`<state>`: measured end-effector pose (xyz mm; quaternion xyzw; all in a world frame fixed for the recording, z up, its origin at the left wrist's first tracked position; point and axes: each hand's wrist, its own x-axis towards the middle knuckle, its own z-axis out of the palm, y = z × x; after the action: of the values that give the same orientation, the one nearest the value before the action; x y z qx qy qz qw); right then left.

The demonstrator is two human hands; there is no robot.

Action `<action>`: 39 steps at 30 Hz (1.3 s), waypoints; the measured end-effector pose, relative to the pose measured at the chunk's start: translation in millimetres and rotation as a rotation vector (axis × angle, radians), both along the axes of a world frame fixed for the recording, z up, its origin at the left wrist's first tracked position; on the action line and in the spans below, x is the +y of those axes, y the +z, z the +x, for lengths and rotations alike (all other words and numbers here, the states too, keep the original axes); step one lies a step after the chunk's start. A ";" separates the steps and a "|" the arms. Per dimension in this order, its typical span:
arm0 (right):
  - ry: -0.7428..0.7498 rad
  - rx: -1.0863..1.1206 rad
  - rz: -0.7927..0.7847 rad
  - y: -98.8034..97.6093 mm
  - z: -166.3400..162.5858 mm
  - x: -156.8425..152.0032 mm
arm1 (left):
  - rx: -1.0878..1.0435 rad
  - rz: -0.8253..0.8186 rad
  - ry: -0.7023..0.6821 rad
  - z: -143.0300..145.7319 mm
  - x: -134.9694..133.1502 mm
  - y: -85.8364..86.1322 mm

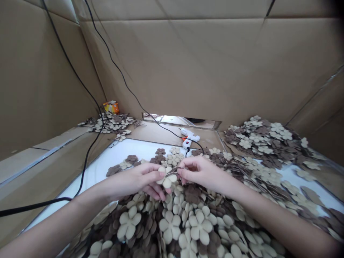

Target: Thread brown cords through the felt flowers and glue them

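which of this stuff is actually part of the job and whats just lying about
Part of the job: left hand holding a cream flower cutout; right hand pinching a thin stem; flower heap beneath them.

Lying about: white glue gun; black cable; orange box; cardboard wall.

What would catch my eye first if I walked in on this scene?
Heaps of cream and brown flower cut-outs cover the white surface. At the centre, the left hand pinches a cream flower while the right hand grips a thin brown stem. Behind them lies a white glue gun, inside tall cardboard walls.
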<state>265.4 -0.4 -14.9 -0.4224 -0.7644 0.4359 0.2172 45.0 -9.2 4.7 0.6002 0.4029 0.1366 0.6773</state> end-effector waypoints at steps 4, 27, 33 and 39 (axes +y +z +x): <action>0.005 0.009 -0.001 -0.7 0.2 1.1 | -0.037 -0.021 0.034 -0.1 2.1 -4.9; -0.095 0.112 0.165 5.3 -11.5 -16.9 | -0.119 0.139 0.017 7.1 -6.6 -9.4; -0.123 0.158 0.038 2.3 -9.6 -13.5 | -0.126 0.149 0.044 6.4 -3.6 -14.1; -0.130 0.181 -0.036 -1.2 -9.9 -10.2 | -0.126 0.312 0.187 8.8 1.5 -22.7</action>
<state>255.6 -10.6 -16.1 -0.4339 -0.7048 0.4710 0.3052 53.8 -7.7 -18.0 0.6482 0.3879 0.2970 0.5841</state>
